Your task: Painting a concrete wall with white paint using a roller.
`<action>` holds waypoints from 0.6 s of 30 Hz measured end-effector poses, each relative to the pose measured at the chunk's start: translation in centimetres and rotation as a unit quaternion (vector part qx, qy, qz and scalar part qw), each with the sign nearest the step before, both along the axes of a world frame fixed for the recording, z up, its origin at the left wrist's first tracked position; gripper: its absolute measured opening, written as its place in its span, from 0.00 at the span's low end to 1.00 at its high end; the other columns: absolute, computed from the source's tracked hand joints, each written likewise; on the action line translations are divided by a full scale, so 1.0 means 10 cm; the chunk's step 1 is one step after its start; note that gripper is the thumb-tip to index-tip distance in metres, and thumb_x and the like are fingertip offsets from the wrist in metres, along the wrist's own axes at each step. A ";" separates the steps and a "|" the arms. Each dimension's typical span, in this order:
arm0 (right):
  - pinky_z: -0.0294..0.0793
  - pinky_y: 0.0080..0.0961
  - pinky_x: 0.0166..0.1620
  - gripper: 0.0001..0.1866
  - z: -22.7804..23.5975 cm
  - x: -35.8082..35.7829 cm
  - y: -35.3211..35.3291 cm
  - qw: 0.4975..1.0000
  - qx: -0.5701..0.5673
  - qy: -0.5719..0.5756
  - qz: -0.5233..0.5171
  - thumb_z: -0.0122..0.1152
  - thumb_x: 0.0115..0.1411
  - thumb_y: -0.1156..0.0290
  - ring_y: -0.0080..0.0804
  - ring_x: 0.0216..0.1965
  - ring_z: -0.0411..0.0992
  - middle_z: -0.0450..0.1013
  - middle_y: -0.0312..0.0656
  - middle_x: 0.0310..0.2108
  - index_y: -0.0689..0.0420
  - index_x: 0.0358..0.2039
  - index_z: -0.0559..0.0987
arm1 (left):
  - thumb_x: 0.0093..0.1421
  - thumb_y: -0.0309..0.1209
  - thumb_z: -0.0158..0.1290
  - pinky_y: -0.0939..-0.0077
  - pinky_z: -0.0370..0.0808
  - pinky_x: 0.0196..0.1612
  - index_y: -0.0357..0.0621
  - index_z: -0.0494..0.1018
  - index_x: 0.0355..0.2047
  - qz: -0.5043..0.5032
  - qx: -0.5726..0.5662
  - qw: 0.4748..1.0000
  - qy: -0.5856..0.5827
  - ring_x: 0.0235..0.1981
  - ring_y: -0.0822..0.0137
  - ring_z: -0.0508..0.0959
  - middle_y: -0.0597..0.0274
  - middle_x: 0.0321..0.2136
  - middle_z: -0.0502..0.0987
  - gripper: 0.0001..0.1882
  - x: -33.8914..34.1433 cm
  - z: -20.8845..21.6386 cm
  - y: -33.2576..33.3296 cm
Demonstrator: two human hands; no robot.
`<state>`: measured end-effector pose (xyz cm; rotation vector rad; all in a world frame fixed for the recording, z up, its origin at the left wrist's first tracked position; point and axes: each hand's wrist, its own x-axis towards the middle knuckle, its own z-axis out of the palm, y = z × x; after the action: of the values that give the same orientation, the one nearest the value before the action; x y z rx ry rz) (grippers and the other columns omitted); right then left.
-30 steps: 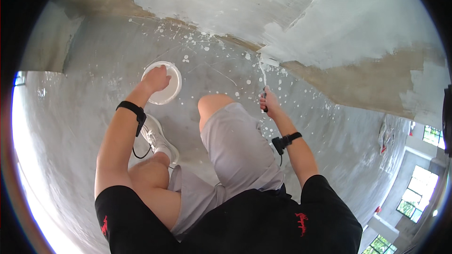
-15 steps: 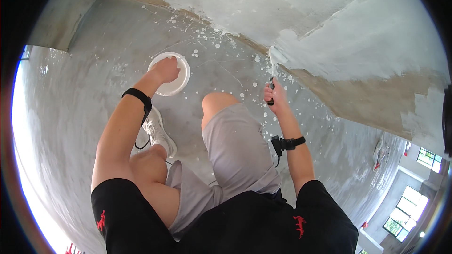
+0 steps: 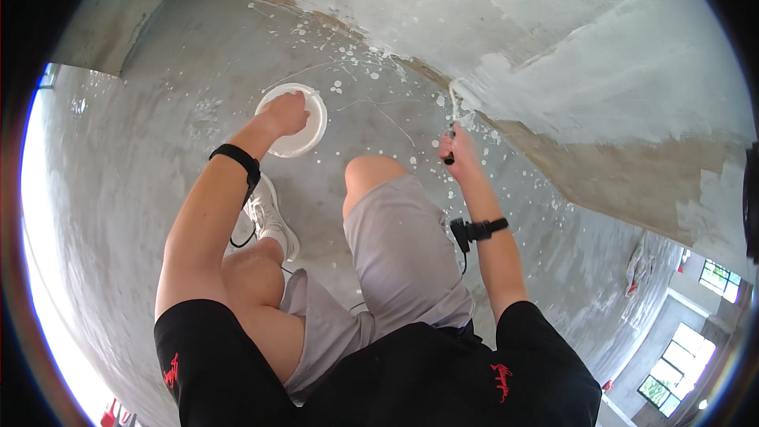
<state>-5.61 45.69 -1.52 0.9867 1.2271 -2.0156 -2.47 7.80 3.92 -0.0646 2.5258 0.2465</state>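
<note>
My right hand (image 3: pixel 462 150) is closed round the dark handle of a paint roller (image 3: pixel 467 95). The roller's white sleeve lies against the lower part of the wall (image 3: pixel 569 71), just above where it meets the floor. My left hand (image 3: pixel 286 114) is a closed fist over a round white bucket (image 3: pixel 297 145) on the floor at my left. It seems to grip the bucket by its rim or handle; the fingers hide exactly where. White paint shows inside the bucket.
White drops and splashes speckle the grey floor (image 3: pixel 371 119) along the wall's foot. A bare brown strip (image 3: pixel 624 170) runs along the wall's bottom. My shoe (image 3: pixel 269 217) stands close below the bucket. Windows (image 3: pixel 677 368) show at the lower right.
The roller and my right hand have shifted slightly; the sleeve remains at the wall's lower edge. My view has tilted a little, and my left hand still holds onto the bucket.
</note>
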 end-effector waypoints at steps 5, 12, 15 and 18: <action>0.50 0.15 0.14 0.20 -0.09 -0.06 0.14 0.999 0.019 -0.002 -0.031 0.45 0.67 0.51 0.15 0.11 0.50 0.54 0.27 0.15 0.57 0.32 0.65 | 0.61 0.37 0.49 0.57 0.73 0.49 0.31 0.69 0.47 -0.018 0.014 1.000 0.013 0.47 0.48 0.76 0.43 0.44 0.76 0.21 -0.08 -0.13 0.13; 0.49 0.17 0.14 0.21 1.43 0.53 0.38 0.995 0.023 0.089 -0.043 0.43 0.68 0.50 0.15 0.11 0.50 0.56 0.27 0.15 0.55 0.30 0.68 | 0.61 0.37 0.49 0.57 0.73 0.49 0.31 0.68 0.46 -0.010 0.004 1.000 0.015 0.46 0.47 0.76 0.42 0.43 0.76 0.21 -0.07 0.00 -0.02; 0.49 0.16 0.14 0.21 1.78 0.68 0.41 0.991 0.021 0.123 -0.057 0.43 0.68 0.50 0.15 0.11 0.50 0.55 0.27 0.15 0.55 0.30 0.68 | 0.61 0.38 0.49 0.56 0.73 0.49 0.31 0.67 0.46 -0.014 0.015 1.000 0.020 0.45 0.46 0.76 0.41 0.42 0.76 0.21 -0.02 -0.09 -0.06; 0.49 0.16 0.14 0.20 1.80 0.68 0.42 0.990 -0.009 0.127 -0.054 0.42 0.68 0.50 0.15 0.11 0.50 0.55 0.27 0.15 0.55 0.30 0.68 | 0.61 0.38 0.48 0.55 0.72 0.49 0.30 0.68 0.46 -0.019 0.025 0.999 0.019 0.45 0.45 0.76 0.39 0.42 0.76 0.21 0.00 -0.09 -0.10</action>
<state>1.23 49.90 16.50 0.8210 1.3087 -2.2883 -2.45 6.82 3.04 0.0080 2.5549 0.2975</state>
